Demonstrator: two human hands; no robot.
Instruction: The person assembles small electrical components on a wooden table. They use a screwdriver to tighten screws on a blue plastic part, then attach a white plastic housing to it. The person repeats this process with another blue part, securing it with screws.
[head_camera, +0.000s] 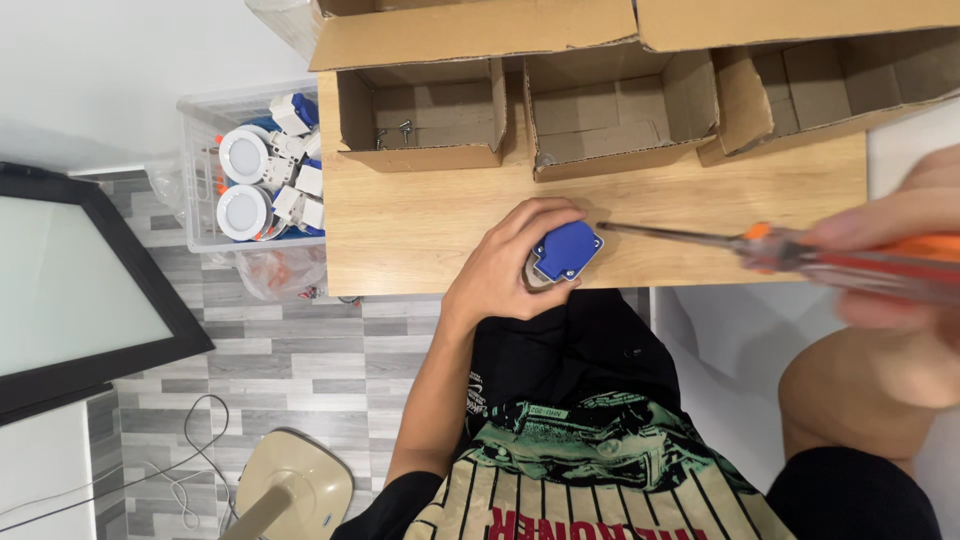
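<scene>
Fingers (545, 215) of our left hand (505, 265) are curled tight around a small blue plastic part (567, 248), pinning it at the near edge of the wooden table (420, 225), and we can see a pale grey piece tucked under the blue one against the palm. Over on the other side our right hand (900, 260) is clenched around an orange-handled screwdriver (800, 250), blurred at the edge of the view, and its thin metal shaft runs across the table with the tip right at the blue part's upper corner; whether it actually touches, we cannot tell. Behind the hands, three open cardboard boxes sit in a row along the far side of the table: the left box (420, 115) has a couple of small metal screws in its bottom, the middle box (620, 115) looks lined with cardboard only, and the right box (830, 90) is tipped at an angle. Off the table's left end, a clear plastic bin (200, 150) holds white round fittings with blue and white parts piled among them. Farther left, a dark-framed screen (80, 290) leans above the grey plank floor (300, 350).
</scene>
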